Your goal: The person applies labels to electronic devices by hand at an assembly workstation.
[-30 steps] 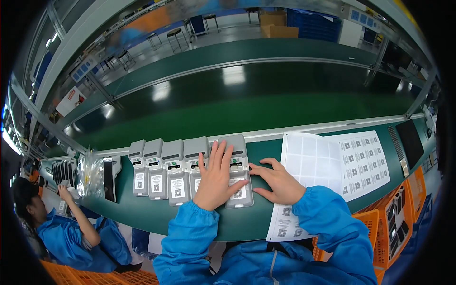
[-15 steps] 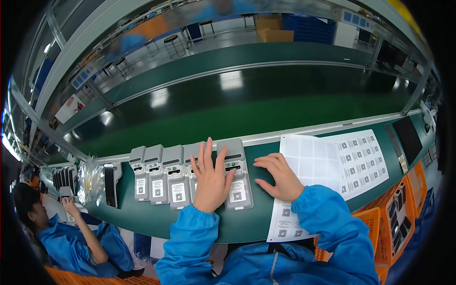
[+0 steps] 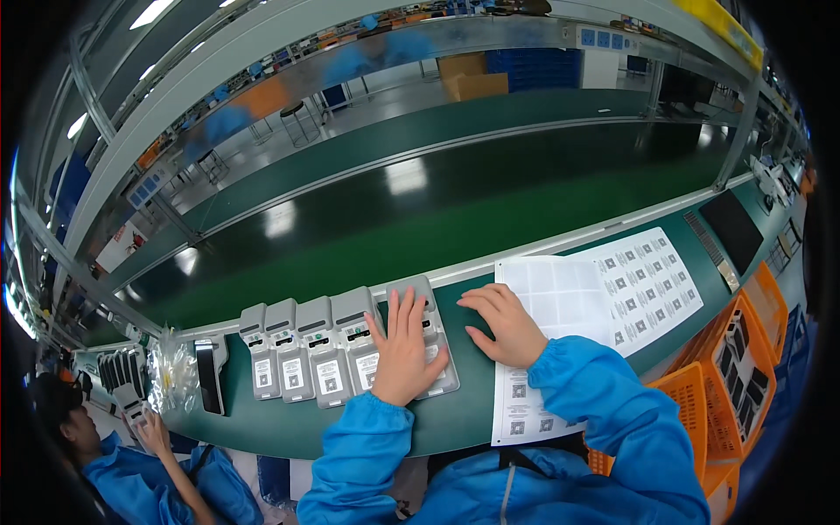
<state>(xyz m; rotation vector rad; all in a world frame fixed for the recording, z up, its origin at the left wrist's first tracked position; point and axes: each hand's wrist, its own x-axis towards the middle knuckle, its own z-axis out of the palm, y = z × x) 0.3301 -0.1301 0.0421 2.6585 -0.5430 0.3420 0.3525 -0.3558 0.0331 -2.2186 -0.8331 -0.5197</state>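
While the left hand lies fingers-spread over the rightmost grey device, left of the label sheet, contact unclear, the right hand, empty and loosely curled, is at the sheet's left edge. Hands apart. Four more devices on counter, farther left of the sheet.

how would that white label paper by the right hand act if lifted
The white label paper looks thin, so it is probably light and apt to flop if lifted by a corner. Lying flat on the green table, it would likely slide rather than tip if pushed.
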